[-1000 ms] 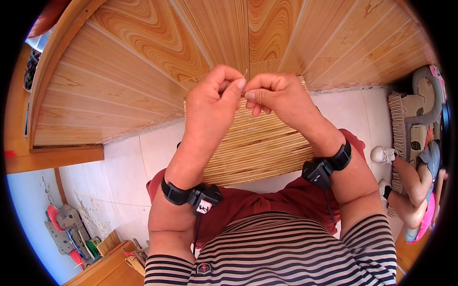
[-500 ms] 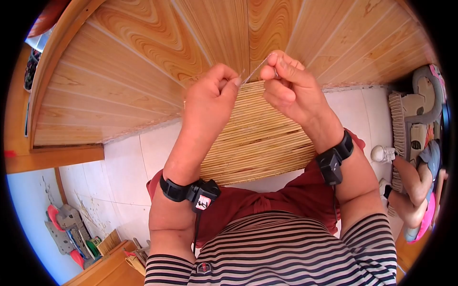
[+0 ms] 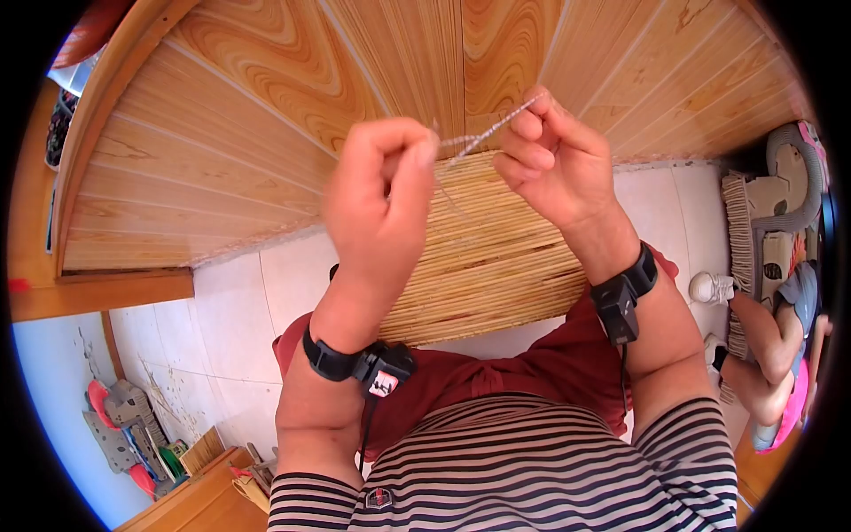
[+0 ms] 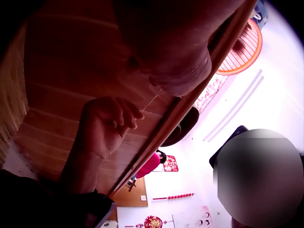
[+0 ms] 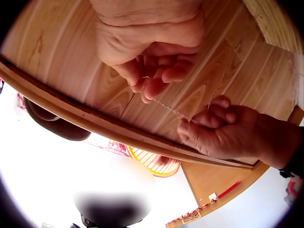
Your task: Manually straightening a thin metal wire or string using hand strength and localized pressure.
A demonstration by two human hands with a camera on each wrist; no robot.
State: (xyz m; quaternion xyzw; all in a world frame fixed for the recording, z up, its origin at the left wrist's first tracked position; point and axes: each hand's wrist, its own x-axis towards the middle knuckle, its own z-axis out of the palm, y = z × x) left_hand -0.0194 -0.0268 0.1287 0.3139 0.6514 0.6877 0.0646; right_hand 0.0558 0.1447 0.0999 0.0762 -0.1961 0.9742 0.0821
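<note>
Two hands stretch a thin twisted cord in front of a wood-panelled wall.

The left hand (image 3: 381, 191) pinches one end of the cord (image 3: 483, 135) between thumb and curled fingers. The right hand (image 3: 554, 164) grips the other end at its fingertips, a little higher. The cord runs taut and slanted between them, in the air above a bamboo mat (image 3: 496, 266) that lies across the person's lap and leans on the wood panelling (image 3: 266, 115). A finer strand hangs from the left hand's pinch over the mat.

Wood-panelled wall (image 3: 266, 106), pale tiled floor (image 3: 222, 310)
</note>
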